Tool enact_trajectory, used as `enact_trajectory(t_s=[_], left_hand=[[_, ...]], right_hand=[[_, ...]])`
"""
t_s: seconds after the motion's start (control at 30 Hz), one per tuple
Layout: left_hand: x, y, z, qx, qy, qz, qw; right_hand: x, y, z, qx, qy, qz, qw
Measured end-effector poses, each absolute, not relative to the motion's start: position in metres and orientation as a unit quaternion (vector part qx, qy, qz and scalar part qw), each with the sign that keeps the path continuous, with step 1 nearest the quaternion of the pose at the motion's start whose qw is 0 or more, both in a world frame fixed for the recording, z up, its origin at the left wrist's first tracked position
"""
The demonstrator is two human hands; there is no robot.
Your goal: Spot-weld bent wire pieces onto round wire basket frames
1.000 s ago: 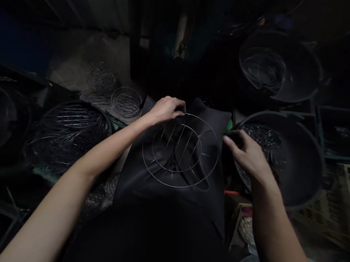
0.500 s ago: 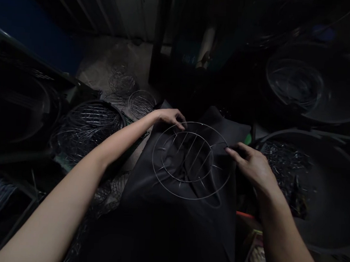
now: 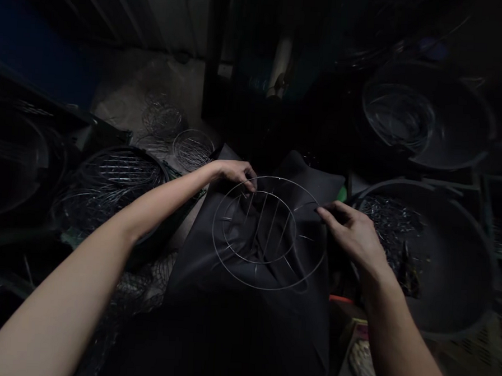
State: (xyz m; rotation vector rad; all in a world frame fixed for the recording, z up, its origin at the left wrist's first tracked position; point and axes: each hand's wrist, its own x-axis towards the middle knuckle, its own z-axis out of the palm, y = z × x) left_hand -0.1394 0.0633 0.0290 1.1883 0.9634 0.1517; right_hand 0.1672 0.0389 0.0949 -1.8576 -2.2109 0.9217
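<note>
A round wire rack (image 3: 267, 267), two rings joined by short spokes, lies on the dark cloth (image 3: 248, 311) over my lap. My left hand (image 3: 234, 171) pinches the rack's outer ring at its far left rim, fingers curled. My right hand (image 3: 353, 234) rests at the rack's right edge, fingers closed on the ring or a spoke there; what exactly they grip is too dim to tell. Both forearms reach in from the bottom corners.
A black tub (image 3: 438, 310) at the right holds several small wire pieces. Another tub (image 3: 442, 147) behind it holds wire rings. At the left a tub (image 3: 117, 175) is piled with finished wire racks, and more racks (image 3: 193, 148) lie on the floor beyond.
My right hand has come out of the tub and onto the rack's right edge. My left hand slid slightly along the far rim. The view has shifted a little.
</note>
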Motion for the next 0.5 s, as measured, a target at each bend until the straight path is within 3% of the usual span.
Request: enact_trajectory(t_s=[0.5], left_hand=[[-0.1350,0.0612,0.0219,0.535,0.468,0.064,0.700]], right_hand=[[0.1685,0.0388,0.0939,-0.626,-0.708,0.319,0.065]])
